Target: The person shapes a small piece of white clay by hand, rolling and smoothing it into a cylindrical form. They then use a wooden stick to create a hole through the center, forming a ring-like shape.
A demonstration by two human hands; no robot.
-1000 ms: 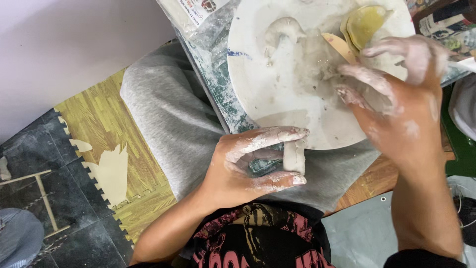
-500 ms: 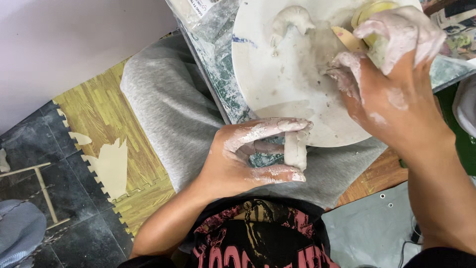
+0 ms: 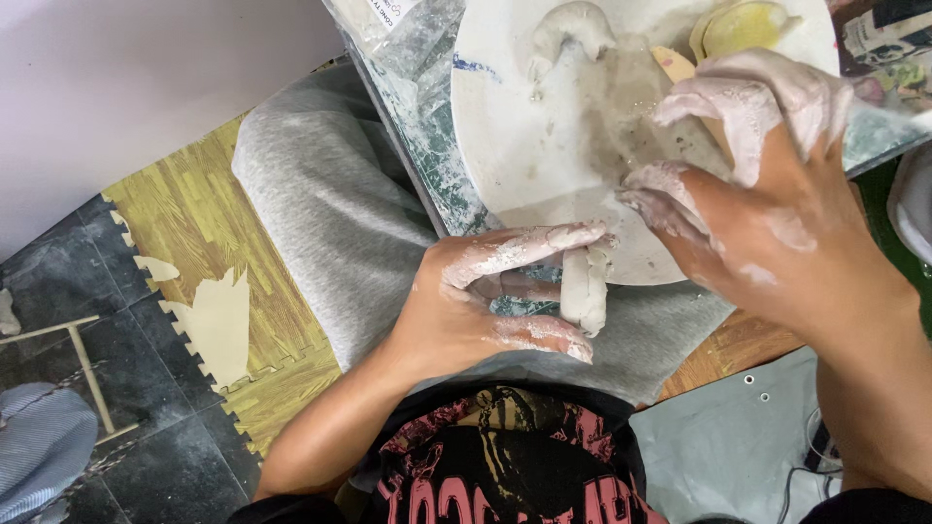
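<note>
Clay roll (image 3: 585,287) pinched in the left hand (image 3: 476,301), at six o'clock off the round white board (image 3: 544,146).
Left fingers closed around that short clay piece above the grey-trousered lap (image 3: 320,223). Right hand (image 3: 757,184), clay-smeared, lay spread open on the board holding nothing, a wooden tool (image 3: 675,66) and yellow sponge (image 3: 743,24) at twelve o'clock of it.

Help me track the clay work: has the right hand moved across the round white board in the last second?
Yes. The right hand slid toward the round white board's far rim, onto the yellow sponge.
</note>
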